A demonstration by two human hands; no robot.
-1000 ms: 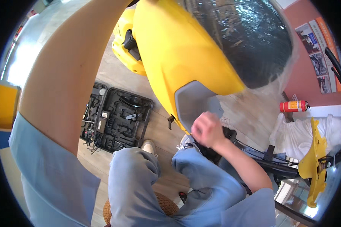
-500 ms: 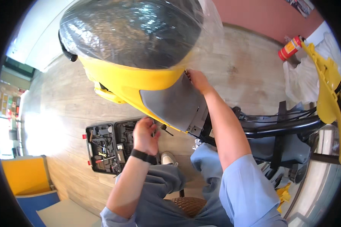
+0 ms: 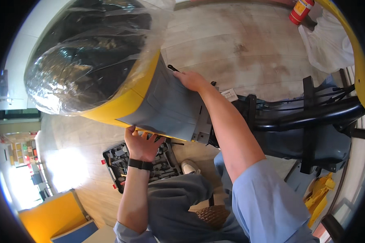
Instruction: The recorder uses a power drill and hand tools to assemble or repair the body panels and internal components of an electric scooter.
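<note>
A yellow scooter body (image 3: 109,104) carries a dark seat (image 3: 89,60) wrapped in clear plastic. Its grey panel (image 3: 162,105) faces me in the middle of the view. My right hand (image 3: 190,81) grips that panel's far edge, beside a small black part (image 3: 171,67). My left hand (image 3: 142,148) is at the near lower edge of the body, fingertips curled against it. A black frame tube (image 3: 296,123) with cables runs rightward from the body, beyond my right forearm.
An open black tool case (image 3: 170,162) lies on the wooden floor below. A red fire extinguisher (image 3: 300,12) and white wrapping (image 3: 324,44) are at the back right. Yellow panels (image 3: 320,194) lie at the right, and yellow and blue furniture (image 3: 52,212) stands lower left.
My left arm has come down from high up and its hand has reached the body's lower edge. My right hand has moved to the panel's far edge. The view has shifted.
</note>
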